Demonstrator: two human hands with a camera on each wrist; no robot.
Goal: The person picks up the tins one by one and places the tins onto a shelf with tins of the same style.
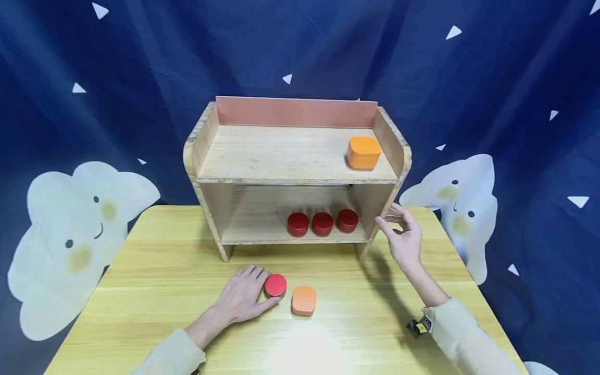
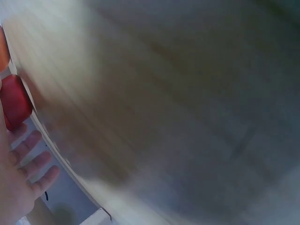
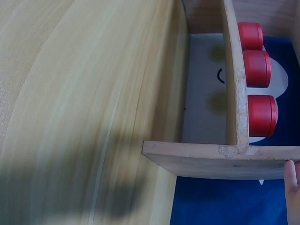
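A red round tin (image 1: 275,285) stands on the table, held between the thumb and forefinger of my left hand (image 1: 241,296). In the left wrist view this tin (image 2: 16,102) sits by the thumb side, while the other fingers spread loosely. Just right of it is an orange rounded-square tin (image 1: 304,300). My right hand (image 1: 404,237) touches the outer right side of a wooden shelf (image 1: 281,156) near its front edge; thumb and fingers stand apart. Only fingertips of that hand (image 3: 292,187) show in the right wrist view, against the side panel.
Three dark red tins (image 1: 322,224) stand in a row on the lower shelf board, toward its right. On the upper board, near the right side, is another orange tin (image 1: 363,153). Behind the wooden table (image 1: 154,271) hangs a blue curtain (image 1: 300,47) with cloud pictures.
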